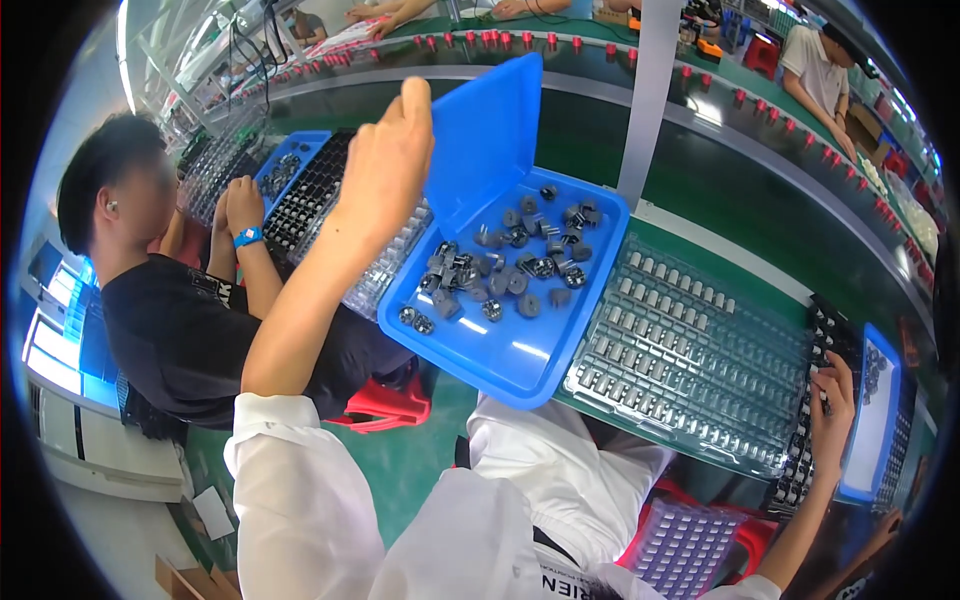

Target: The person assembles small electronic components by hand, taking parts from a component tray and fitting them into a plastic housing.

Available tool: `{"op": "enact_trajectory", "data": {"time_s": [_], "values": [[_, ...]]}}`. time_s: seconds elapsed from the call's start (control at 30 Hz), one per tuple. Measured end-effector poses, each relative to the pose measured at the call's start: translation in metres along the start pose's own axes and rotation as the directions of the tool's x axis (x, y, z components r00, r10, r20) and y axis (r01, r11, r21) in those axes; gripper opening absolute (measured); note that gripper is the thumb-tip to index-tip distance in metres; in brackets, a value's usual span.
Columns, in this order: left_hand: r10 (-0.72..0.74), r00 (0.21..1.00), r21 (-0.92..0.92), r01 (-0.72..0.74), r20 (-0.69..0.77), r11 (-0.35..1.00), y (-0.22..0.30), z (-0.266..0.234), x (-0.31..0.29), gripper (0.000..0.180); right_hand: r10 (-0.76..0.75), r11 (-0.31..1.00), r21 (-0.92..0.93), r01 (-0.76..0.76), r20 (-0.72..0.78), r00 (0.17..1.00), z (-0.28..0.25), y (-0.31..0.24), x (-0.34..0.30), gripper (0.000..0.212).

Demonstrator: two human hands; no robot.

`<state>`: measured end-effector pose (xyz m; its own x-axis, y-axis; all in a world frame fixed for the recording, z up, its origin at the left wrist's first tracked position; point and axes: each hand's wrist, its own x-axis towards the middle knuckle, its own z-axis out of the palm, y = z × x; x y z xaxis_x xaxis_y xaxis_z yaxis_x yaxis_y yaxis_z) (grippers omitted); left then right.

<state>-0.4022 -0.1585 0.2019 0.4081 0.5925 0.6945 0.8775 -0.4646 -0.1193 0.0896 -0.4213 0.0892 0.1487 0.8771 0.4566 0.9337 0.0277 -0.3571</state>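
— Two hands show, both coming up from the lower edge in white sleeves. Where is each?

— Up at the upper middle of the frame is the left hand (pixel 388 165), raised with its fingers bent and held together. It is just beside the raised flap of the blue tray (pixel 520 365); whether it grips that flap I cannot tell, since the fingertips are turned away.

— And the tray?

— It sits in the middle of the frame, tilted, with one corner jutting past the edge of the green worktop (pixel 720 190) over the person's lap. Dozens of small grey parts (pixel 510 265) lie loose in its upper half; its lower half is bare blue.

— The other hand?

— At the right edge is the right hand (pixel 832 405), fingers spread loosely and resting on a black grid tray (pixel 812 440). Nothing I can make out is held in it. Just right of it lies a second blue tray (pixel 872 420).

— Between the two?

— A clear plastic blister tray (pixel 690 370), right of centre, its rows of pockets holding small pale pieces. It touches the blue tray's right side.

— Anyone else?

— At the left of the frame a person in a black shirt (pixel 170 320) sits bent over more trays; another sits at the upper right.
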Motion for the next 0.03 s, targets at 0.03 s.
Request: {"op": "enact_trajectory", "data": {"time_s": [0.03], "values": [[0.02, 0.999, 0.005, -0.02, -0.033, 1.0, -0.003, -0.0031, 0.0045, 0.024, -0.006, 1.0, -0.009, 0.006, 0.005, 1.0, -0.0006, -0.0008, -0.0019, 0.017]]}}
